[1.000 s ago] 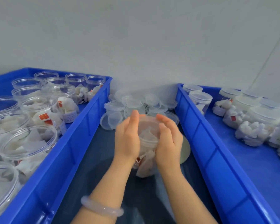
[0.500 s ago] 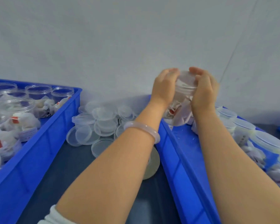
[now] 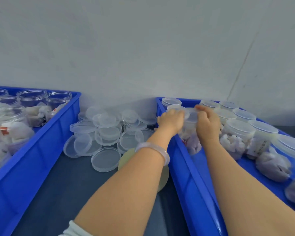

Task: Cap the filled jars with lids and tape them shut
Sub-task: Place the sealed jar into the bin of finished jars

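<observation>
In the upper right of the frame, the left hand [image 3: 171,120] and the right hand [image 3: 207,123] grip a clear round plastic jar [image 3: 192,143] from either side. Their fingers curl over its translucent round lid [image 3: 192,116], which sits on the jar's mouth. The jar is packed with white pieces and sits just inside the near left corner of the blue plastic bin on the right [image 3: 183,155]; whether it rests on the bin floor I cannot tell. Behind it and to its right, filling the right edge of the frame, stand rows of capped clear jars [image 3: 238,132] with the same white contents. A pale translucent bangle [image 3: 153,149] circles the left wrist, and a white sleeve cuff [image 3: 77,230] shows at the bottom edge. In the middle of the frame, between the two bins, a loose heap of clear round lids [image 3: 107,132] lies on the dark tabletop [image 3: 58,193]. A pale yellowish disc [image 3: 163,179] lies just below the heap, partly hidden under the left forearm. At the left of the frame, the other blue plastic bin [image 3: 41,147] holds open, uncapped clear jars [image 3: 31,99] filled with white pieces.
</observation>
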A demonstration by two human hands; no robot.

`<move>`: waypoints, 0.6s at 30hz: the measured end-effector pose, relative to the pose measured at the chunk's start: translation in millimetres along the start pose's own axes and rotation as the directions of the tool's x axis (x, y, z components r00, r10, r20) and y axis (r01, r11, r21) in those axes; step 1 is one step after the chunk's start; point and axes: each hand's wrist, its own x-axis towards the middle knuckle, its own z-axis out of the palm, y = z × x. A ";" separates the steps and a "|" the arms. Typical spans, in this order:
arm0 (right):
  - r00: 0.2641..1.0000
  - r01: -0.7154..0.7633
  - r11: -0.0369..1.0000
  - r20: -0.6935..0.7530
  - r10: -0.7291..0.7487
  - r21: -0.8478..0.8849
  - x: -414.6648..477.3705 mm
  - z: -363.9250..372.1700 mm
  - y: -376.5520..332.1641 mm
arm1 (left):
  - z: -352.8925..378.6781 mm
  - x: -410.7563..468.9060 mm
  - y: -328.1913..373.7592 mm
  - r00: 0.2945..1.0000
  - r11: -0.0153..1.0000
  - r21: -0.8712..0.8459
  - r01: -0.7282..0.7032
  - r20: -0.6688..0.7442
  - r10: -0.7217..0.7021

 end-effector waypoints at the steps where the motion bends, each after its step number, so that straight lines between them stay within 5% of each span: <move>1: 0.999 -0.023 0.998 0.046 0.026 -0.052 -0.7 -0.2 9.6 | 4.4 0.4 -9.1 0.999 0.999 0.013 0.032 0.005 -0.032; 8: 0.980 -0.073 0.971 0.163 0.112 -0.228 2.3 4.9 27.1 | 25.7 -0.3 -31.6 0.995 0.896 -0.444 0.013 -0.087 -0.058; 12: 0.970 -0.065 0.901 0.186 0.158 -0.428 11.8 10.0 24.7 | 22.4 -9.1 -41.3 0.999 0.924 -0.382 0.009 -0.037 -0.025; 16: 0.983 0.050 0.840 0.175 0.053 -0.540 14.5 5.3 19.9 | -7.3 -22.3 -56.8 0.999 0.972 -0.235 -0.012 -0.049 0.001; 18: 0.984 0.094 0.726 0.173 0.035 -0.681 10.8 8.3 8.7 | -36.1 -28.7 -60.1 0.997 0.997 -0.076 -0.029 -0.073 0.023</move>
